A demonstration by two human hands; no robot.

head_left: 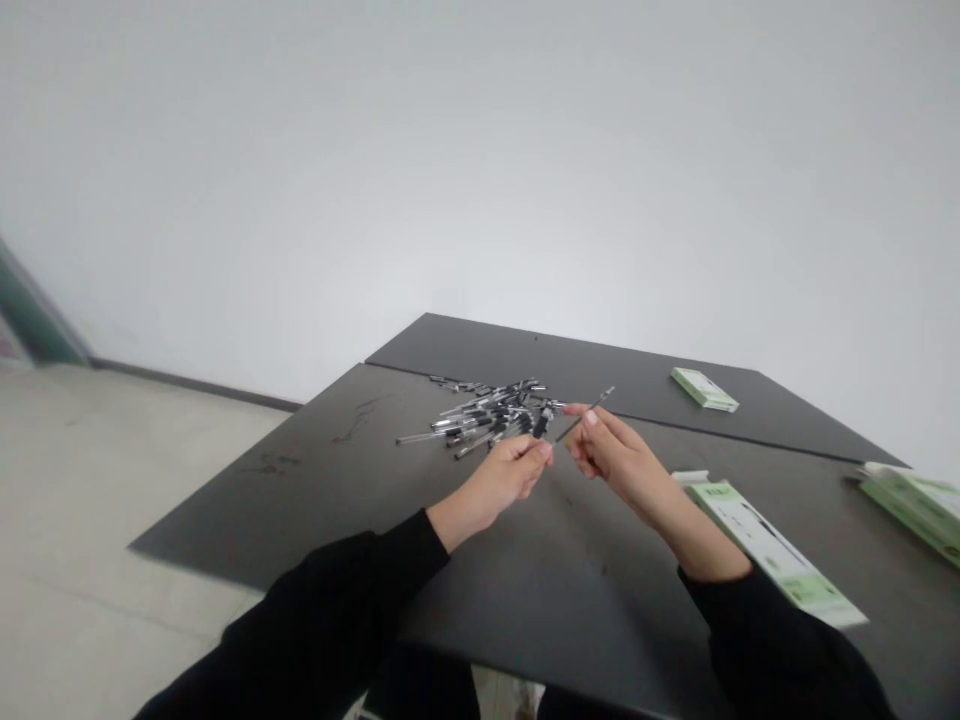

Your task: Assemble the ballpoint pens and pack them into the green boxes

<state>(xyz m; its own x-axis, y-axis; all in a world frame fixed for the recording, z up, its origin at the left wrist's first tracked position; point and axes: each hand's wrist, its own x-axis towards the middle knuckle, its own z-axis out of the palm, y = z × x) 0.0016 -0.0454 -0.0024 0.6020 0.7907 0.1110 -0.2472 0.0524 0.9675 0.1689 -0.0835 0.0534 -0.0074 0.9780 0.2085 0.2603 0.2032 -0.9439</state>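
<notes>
In my right hand point(604, 443), closed between thumb and forefinger, is a thin dark pen refill point(585, 415), tilted up to the right. Its lower end comes close to the fingertips of my left hand point(514, 472). That hand is pinched shut on what looks like a pen barrel, mostly hidden by the fingers, with a black grip point(543, 421) showing above them. Just beyond both hands lies a loose pile of clear pens with black grips point(487, 415), pointing in several directions. Small black pen parts point(457, 384) lie at its far left.
The dark table point(360, 520) has a seam across it and a pale wall behind. An open green and white box point(772, 545) lies beside my right forearm. Another such box point(919, 505) is at the right edge, and a smaller one point(703, 388) lies farther back.
</notes>
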